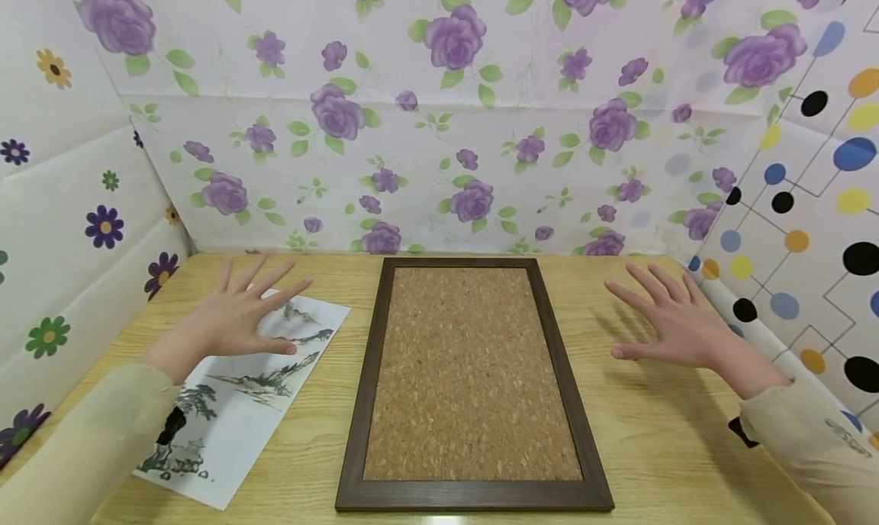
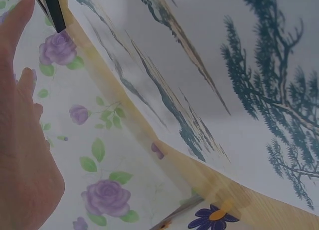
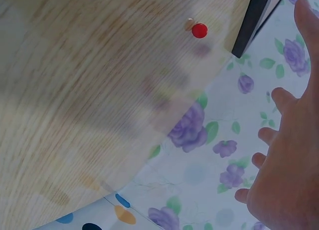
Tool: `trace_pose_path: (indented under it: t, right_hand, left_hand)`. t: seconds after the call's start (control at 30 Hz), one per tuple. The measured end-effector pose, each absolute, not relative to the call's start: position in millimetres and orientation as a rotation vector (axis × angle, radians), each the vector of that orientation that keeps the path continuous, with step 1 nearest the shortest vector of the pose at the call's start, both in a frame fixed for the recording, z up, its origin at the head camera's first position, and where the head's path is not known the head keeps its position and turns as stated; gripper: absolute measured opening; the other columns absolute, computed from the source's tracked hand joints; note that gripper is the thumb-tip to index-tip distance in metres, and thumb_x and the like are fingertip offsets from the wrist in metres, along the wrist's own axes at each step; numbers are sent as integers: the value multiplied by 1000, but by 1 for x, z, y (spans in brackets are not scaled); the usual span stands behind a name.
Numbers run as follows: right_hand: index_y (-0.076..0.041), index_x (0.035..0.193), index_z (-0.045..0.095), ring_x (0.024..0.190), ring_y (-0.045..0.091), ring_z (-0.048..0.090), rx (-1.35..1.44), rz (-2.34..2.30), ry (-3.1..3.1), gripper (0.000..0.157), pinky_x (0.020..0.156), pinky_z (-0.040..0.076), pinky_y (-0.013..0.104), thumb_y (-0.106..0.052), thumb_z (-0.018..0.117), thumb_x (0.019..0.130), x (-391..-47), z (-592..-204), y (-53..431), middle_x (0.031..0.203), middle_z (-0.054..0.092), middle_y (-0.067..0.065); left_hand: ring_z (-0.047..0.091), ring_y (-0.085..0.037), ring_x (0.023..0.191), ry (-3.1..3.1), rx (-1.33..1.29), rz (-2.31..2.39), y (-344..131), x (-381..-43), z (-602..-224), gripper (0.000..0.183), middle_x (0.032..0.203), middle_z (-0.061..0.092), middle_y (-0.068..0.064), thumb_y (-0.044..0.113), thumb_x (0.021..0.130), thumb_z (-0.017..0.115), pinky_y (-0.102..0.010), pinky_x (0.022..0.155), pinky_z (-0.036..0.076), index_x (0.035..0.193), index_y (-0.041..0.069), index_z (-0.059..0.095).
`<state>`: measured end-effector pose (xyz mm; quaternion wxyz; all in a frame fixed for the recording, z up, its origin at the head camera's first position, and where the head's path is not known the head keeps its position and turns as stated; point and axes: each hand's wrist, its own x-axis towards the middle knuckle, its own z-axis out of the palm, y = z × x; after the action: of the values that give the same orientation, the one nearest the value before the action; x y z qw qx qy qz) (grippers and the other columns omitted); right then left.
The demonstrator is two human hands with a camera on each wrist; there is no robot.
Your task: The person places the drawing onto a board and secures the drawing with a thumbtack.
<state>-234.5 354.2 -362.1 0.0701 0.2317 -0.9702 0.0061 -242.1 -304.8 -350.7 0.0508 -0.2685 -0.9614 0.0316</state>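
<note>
My left hand (image 1: 236, 315) is held with fingers spread over a sheet of paper (image 1: 254, 426) printed with an ink landscape of pines and hills. Part of that sheet is hidden under the hand and sleeve. In the left wrist view the painted paper (image 2: 199, 20) fills the upper right. Between the hands lies a corkboard (image 1: 474, 372) in a dark brown frame. My right hand (image 1: 676, 323) hovers right of it, fingers spread, holding nothing. A small round red object (image 3: 199, 30) rests on the table near this hand, mostly hidden behind it in the head view.
The light wooden table (image 1: 316, 464) carries everything. A purple-flowered cloth (image 1: 412, 143) hangs at the back. Cloths with flowers (image 1: 69, 227) on the left and coloured dots (image 1: 817, 204) on the right close in the sides.
</note>
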Motion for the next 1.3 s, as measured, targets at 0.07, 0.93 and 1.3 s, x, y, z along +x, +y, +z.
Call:
trace_pose_path:
  t: [0.07,0.93,1.3]
  right_hand:
    - [-33,158,22,153,42,4,698,24,-2921,97,119,-14,69,-66,68,80,-234,-363,355,169,3,7]
    - [-31,155,32,147,45,19,829,157,-2876,89,108,17,75,-58,73,81,-219,-380,366,165,18,11]
    - [-30,153,36,140,49,27,844,136,-2856,90,100,25,72,-60,75,78,-218,-388,368,162,26,14]
  left_hand:
    - [-9,-40,154,-2929,-801,70,-308,-240,-351,99,169,-1,-1,72,79,64,-78,113,-8,159,34,20]
    - [3,-54,149,-3019,-634,-88,-354,-213,-367,99,167,5,-15,62,85,65,-80,110,-10,161,31,9]
    - [21,-59,140,-3045,-599,-80,-366,-205,-376,104,166,10,-18,62,83,68,-80,108,16,161,32,5]
